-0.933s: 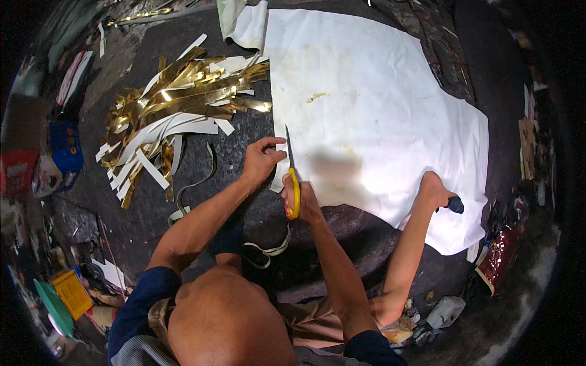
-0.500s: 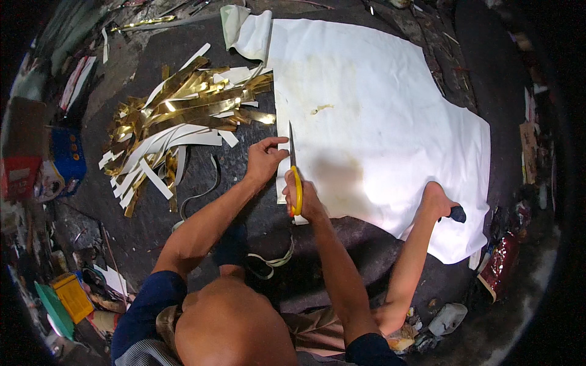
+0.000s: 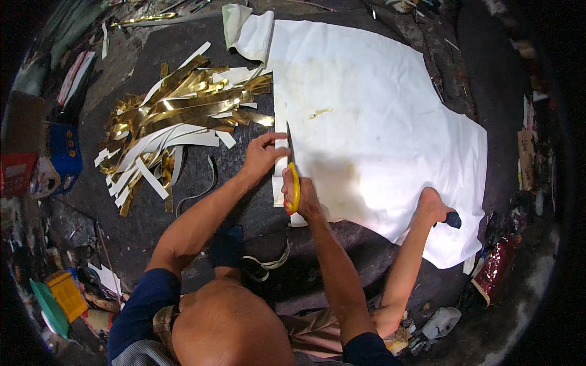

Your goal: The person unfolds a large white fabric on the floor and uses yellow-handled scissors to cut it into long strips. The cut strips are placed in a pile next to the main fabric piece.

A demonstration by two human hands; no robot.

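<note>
A large white sheet (image 3: 378,122) lies spread on the dark ground, with a cut along its left edge. My right hand (image 3: 305,196) grips yellow-handled scissors (image 3: 294,183). Their blades point away from me and lie along the narrow strip at that edge. Just left of the blades, my left hand (image 3: 264,155) holds the strip's edge with bent fingers; the fingertips are partly lost against the white. To the left is a loose pile of cut gold and white strips (image 3: 183,116).
My foot (image 3: 432,204) presses on the sheet's right part. A rolled piece (image 3: 253,35) sits at its far left corner. A thin curled strip (image 3: 268,265) lies near me. Blue box (image 3: 63,155), green and yellow items (image 3: 67,296) and a shiny red packet (image 3: 495,268) lie around the edges.
The view has shifted slightly. Both hands stay at the sheet's left edge, and the scissors have moved very little along the strip.
</note>
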